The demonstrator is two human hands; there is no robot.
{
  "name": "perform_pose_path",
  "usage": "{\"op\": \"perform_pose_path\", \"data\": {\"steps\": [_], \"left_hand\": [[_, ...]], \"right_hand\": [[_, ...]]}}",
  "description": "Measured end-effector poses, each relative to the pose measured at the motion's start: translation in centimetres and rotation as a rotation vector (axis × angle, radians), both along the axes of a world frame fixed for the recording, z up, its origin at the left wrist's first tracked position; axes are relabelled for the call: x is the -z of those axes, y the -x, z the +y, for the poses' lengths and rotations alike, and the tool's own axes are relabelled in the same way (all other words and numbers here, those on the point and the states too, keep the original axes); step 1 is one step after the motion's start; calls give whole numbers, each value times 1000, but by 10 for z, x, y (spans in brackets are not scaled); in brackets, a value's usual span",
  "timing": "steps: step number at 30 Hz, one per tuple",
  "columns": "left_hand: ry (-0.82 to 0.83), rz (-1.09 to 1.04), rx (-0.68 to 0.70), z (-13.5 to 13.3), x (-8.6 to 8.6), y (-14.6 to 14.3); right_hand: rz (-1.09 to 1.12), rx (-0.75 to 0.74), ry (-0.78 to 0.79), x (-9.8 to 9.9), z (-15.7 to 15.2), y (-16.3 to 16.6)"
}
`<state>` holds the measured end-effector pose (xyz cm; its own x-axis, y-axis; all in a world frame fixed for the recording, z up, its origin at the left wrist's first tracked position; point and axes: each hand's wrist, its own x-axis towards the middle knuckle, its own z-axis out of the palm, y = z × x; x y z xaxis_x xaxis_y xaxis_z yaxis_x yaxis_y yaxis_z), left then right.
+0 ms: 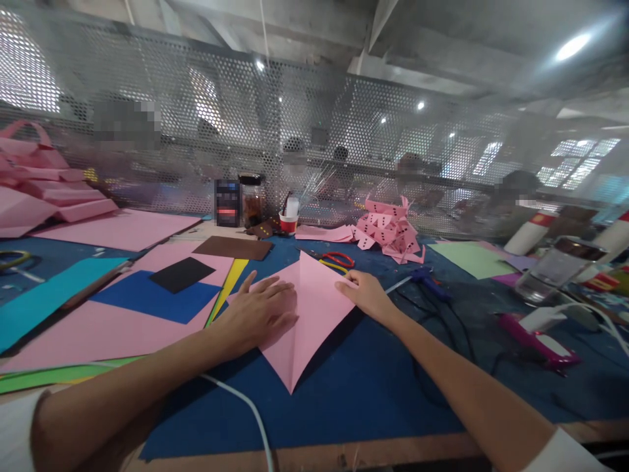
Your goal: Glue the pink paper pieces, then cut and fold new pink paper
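Observation:
A sheet of pink paper with a crease down its middle lies before me on the blue table covering. My left hand rests flat on the left half, fingers stretched out. At the right edge my right hand pinches the paper, and that half is raised off the table. Just beyond the paper are scissors with red and yellow handles, partly hidden by it.
Pink sheets with blue and black paper lie left, near a brown piece. Dotted pink cut-outs are piled behind. Rightward sit a blue glue gun, a magenta tool and a jar. A white cable crosses the front.

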<state>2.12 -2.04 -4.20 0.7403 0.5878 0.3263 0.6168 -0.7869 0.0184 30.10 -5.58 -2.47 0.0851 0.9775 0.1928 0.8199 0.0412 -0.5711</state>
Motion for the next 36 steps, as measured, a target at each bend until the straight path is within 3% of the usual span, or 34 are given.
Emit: {"op": "perform_pose_path", "data": {"steps": [9, 24, 36], "left_hand": [[26, 10, 51, -3, -2, -1], [45, 16, 44, -4, -2, -2], [49, 25, 41, -7, -6, -2]], "right_hand": [[25, 49, 8, 2, 4, -8], [-25, 6, 120, -3, 0, -6], [-2, -25, 120, -2, 1, -9]]}}
